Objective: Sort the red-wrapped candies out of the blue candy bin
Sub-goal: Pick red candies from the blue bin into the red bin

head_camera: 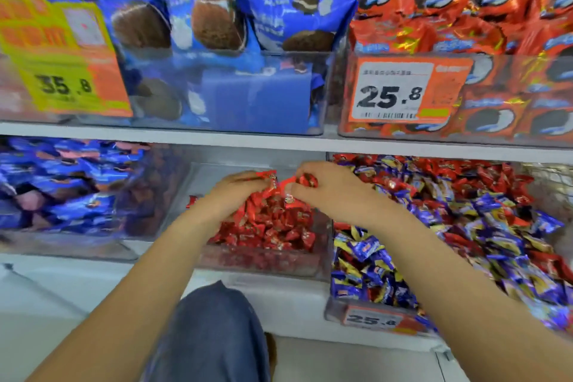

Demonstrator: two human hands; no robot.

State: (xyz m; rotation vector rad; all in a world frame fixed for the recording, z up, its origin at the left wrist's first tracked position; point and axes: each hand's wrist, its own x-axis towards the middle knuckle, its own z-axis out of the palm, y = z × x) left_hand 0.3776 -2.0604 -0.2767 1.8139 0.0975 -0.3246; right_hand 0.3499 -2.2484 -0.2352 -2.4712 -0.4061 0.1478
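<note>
A white shelf board [217, 141] is running across the middle from nine to three o'clock, with clear plastic bins sitting above and below it. An orange price tag [406, 91] is hanging at two o'clock and a yellow-and-orange price sign [59, 62] at ten. Pale floor [356, 363] is showing at six, under bright, even lighting.

Colours noted, lower and upper shelf bins.
Centre bin candies [269, 223] were red; bin at 3 o'clock [465, 226] held mixed blue-yellow and red wrappers; 9 o'clock wrappers [62, 183] blue; price tag [406, 90] orange and white.
</note>
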